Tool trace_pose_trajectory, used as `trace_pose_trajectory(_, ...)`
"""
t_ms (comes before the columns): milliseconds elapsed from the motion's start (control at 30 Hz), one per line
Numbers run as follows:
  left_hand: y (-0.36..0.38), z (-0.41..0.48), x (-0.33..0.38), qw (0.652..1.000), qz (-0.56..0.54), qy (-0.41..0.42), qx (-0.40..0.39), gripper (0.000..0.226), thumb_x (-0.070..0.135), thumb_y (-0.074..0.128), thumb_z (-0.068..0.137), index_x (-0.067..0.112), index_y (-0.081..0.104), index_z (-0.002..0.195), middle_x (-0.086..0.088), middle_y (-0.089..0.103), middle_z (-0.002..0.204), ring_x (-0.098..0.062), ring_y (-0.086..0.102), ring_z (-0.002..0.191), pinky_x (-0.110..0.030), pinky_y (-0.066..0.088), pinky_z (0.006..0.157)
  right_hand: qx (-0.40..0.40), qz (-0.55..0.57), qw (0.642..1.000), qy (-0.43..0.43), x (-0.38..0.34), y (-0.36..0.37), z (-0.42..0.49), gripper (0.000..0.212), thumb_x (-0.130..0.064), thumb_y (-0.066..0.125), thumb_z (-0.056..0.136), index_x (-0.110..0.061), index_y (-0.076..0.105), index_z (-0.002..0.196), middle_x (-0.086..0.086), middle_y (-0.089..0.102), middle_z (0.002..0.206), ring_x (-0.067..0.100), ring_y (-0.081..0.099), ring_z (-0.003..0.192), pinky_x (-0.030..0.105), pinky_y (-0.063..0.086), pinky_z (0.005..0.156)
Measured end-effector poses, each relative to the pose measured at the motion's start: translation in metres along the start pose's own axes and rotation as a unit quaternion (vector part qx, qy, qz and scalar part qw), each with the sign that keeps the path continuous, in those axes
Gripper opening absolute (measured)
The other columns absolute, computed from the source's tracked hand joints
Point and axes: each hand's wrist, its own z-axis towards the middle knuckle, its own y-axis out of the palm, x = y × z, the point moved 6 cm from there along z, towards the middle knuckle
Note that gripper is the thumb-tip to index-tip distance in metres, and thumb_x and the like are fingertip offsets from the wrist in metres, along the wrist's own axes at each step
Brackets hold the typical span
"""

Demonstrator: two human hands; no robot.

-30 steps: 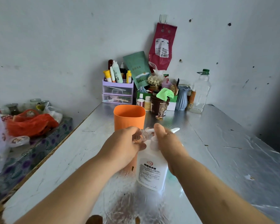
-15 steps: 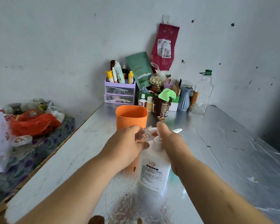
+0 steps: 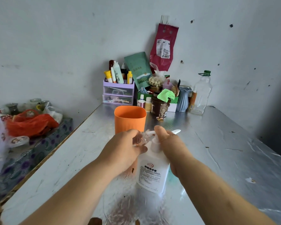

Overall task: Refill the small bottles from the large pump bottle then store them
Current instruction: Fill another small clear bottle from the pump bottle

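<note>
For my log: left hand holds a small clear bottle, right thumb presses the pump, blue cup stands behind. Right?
No: head view shows the cup is orange, not blue. The left hand, small bottle, right hand and pump: correct.

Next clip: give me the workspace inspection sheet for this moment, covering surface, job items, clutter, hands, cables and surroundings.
Surface: metal tabletop, shiny and scratched.
Job's things: large pump bottle upright on the tabletop; small clear bottle held up beside its pump head; orange cup just behind.
Clutter: purple drawer organiser with tubes on top, brown tub, blue vase and clear plastic bottle in the back corner.
Hands: left hand grips the small clear bottle; right hand wraps the large pump bottle, thumb on the pump head.
Cables: nothing seen.
Surroundings: marked wall with a hanging red bag; orange plastic bag on a side ledge at left.
</note>
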Motion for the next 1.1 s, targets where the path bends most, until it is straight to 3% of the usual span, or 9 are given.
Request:
trace_pose_trajectory(100, -0.003, -0.002, 0.007, 1.0, 0.001, 0.004, 0.007, 0.02, 0.037, 0.071, 0.085, 0.034, 0.056, 0.097, 0.013, 0.067, 0.109, -0.011, 0.063, 0.098, -0.029, 0.048, 0.079, -0.018, -0.002, 1.0, -0.021, -0.009, -0.002, -0.006, 0.031, -0.047, 0.051, 0.08, -0.018, 0.062, 0.079, 0.01, 0.062, 0.085, 0.02, 0.057, 0.069, 0.029, 0.049, 0.074)
trace_pose_trajectory(233, -0.006, -0.002, 0.012, 1.0, 0.004, 0.008, 0.005, 0.024, 0.036, 0.071, 0.085, 0.031, 0.058, 0.104, 0.012, 0.067, 0.112, -0.012, 0.062, 0.099, -0.031, 0.049, 0.081, -0.015, 0.008, 1.0, 0.022, -0.008, 0.0, -0.01, 0.036, -0.051, 0.051, 0.061, -0.018, 0.062, 0.067, 0.01, 0.063, 0.077, 0.026, 0.058, 0.075, 0.043, 0.05, 0.083)
trace_pose_trajectory(467, -0.005, 0.0, 0.006, 1.0, -0.004, 0.002, 0.009, 0.029, 0.036, 0.073, 0.084, 0.031, 0.061, 0.11, 0.014, 0.067, 0.114, -0.011, 0.063, 0.102, -0.035, 0.051, 0.088, -0.007, -0.004, 1.0, 0.018, -0.01, 0.001, -0.006, 0.039, -0.054, 0.049, 0.063, -0.019, 0.065, 0.071, 0.017, 0.069, 0.089, 0.031, 0.063, 0.085, 0.051, 0.047, 0.094)
trace_pose_trajectory(600, -0.004, 0.0, 0.006, 1.0, -0.009, 0.011, 0.012, 0.026, 0.035, 0.073, 0.084, 0.03, 0.062, 0.107, 0.014, 0.068, 0.111, -0.011, 0.063, 0.101, -0.034, 0.051, 0.086, -0.005, -0.016, 1.0, -0.003, -0.01, 0.0, -0.002, 0.041, -0.051, 0.049, 0.074, -0.014, 0.064, 0.08, 0.019, 0.068, 0.101, 0.035, 0.064, 0.095, 0.05, 0.047, 0.094)
trace_pose_trajectory(700, -0.002, 0.001, 0.003, 1.0, -0.006, 0.012, 0.013, 0.025, 0.036, 0.074, 0.083, 0.031, 0.062, 0.105, 0.014, 0.068, 0.108, -0.011, 0.063, 0.097, -0.034, 0.051, 0.085, 0.012, -0.01, 1.0, -0.021, -0.003, -0.002, 0.001, 0.046, -0.057, 0.049, 0.077, -0.015, 0.064, 0.088, 0.016, 0.069, 0.098, 0.031, 0.065, 0.089, 0.048, 0.049, 0.091)
trace_pose_trajectory(833, 0.001, 0.0, -0.002, 1.0, 0.0, 0.002, 0.002, 0.025, 0.037, 0.073, 0.083, 0.033, 0.062, 0.105, 0.016, 0.068, 0.11, -0.01, 0.063, 0.099, -0.036, 0.051, 0.087, 0.008, -0.012, 1.0, -0.012, 0.001, 0.0, 0.0, 0.035, -0.054, 0.047, 0.087, -0.022, 0.061, 0.089, 0.01, 0.07, 0.096, 0.029, 0.065, 0.094, 0.046, 0.051, 0.092)
trace_pose_trajectory(1000, -0.001, -0.002, 0.005, 1.0, 0.003, -0.002, 0.002, 0.021, 0.037, 0.073, 0.084, 0.035, 0.055, 0.094, 0.013, 0.067, 0.109, -0.012, 0.063, 0.1, -0.036, 0.051, 0.086, -0.013, -0.032, 0.999, 0.021, -0.009, 0.0, -0.008, 0.041, -0.05, 0.044, 0.075, -0.014, 0.064, 0.083, 0.018, 0.069, 0.101, 0.034, 0.065, 0.095, 0.05, 0.049, 0.096)
trace_pose_trajectory(1100, -0.006, -0.003, 0.01, 1.0, 0.009, -0.001, 0.01, 0.022, 0.037, 0.073, 0.084, 0.035, 0.057, 0.098, 0.013, 0.067, 0.111, -0.013, 0.063, 0.099, -0.036, 0.052, 0.086, -0.001, -0.015, 0.999, 0.035, -0.013, -0.003, -0.01, 0.043, -0.05, 0.048, 0.069, -0.013, 0.066, 0.083, 0.017, 0.07, 0.1, 0.035, 0.066, 0.093, 0.044, 0.05, 0.09)
